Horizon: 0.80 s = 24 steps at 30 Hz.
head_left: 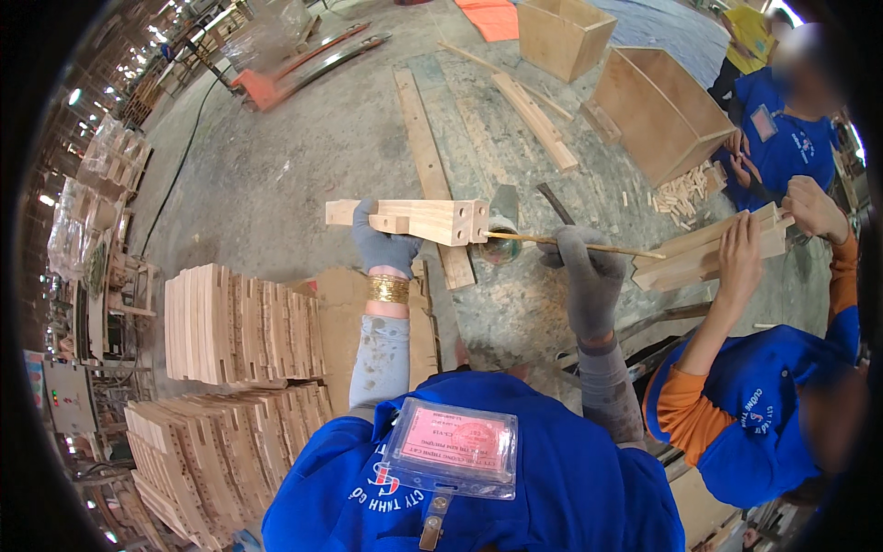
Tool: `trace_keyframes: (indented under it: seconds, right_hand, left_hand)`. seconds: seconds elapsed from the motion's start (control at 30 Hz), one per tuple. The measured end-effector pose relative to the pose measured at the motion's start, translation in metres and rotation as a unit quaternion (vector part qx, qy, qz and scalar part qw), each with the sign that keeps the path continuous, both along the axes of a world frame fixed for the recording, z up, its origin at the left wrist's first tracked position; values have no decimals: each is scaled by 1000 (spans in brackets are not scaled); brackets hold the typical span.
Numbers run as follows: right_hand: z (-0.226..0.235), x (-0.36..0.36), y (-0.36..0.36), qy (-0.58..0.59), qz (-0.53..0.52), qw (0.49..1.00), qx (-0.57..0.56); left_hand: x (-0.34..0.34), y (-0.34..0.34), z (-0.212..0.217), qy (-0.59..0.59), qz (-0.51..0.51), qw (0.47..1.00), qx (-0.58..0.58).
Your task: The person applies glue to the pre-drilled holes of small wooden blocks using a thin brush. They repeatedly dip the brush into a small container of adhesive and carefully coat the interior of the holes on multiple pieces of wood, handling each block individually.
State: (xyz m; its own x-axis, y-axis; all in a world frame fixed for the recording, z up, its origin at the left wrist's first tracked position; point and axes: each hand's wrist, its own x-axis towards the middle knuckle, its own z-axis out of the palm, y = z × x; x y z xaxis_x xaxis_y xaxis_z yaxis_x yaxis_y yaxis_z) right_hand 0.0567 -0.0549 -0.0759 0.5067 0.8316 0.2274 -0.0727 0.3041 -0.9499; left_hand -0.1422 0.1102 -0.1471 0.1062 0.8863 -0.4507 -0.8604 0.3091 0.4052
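My left hand [382,247], in a grey glove, is closed around a pair of pale wooden bars [430,221] lying side by side. Round holes show in their end faces. Also gloved, my right hand [589,281] grips a thin wooden stick [520,237]; its left tip meets the lower part of the bars' end, at or beside a hole. Beneath the stick is a round container [502,250], partly covered, its contents unclear. A dark flat bar [555,204] reaches up from behind my right hand; whether I hold it cannot be made out.
Stacked wooden parts [241,327] stand at my left on cardboard [345,313]. Co-workers are at my right, one handling wooden bars [713,250]. Wooden boxes [658,115], a heap of dowels [682,195], planks [430,175] and an orange pallet jack [262,90] occupy the floor ahead.
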Motion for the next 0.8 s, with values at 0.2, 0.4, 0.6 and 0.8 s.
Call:
trace_keyframes:
  seconds: [0.2,0.4,0.6,0.8]
  right_hand:
    - [-5,-3,2,-41,1,999,32]
    - [-8,-1,2,-188,-4,980,59]
    - [-5,-4,4,-153,-2,986,70]
    - [0,-2,-1,-153,10,987,48]
  left_hand:
    - [4,-4,4,4,1,1000,9]
    - [5,-7,4,8,5,1000,18]
    - [13,-13,15,51,14,998,26]
    - [12,-11,15,55,27,998,31]
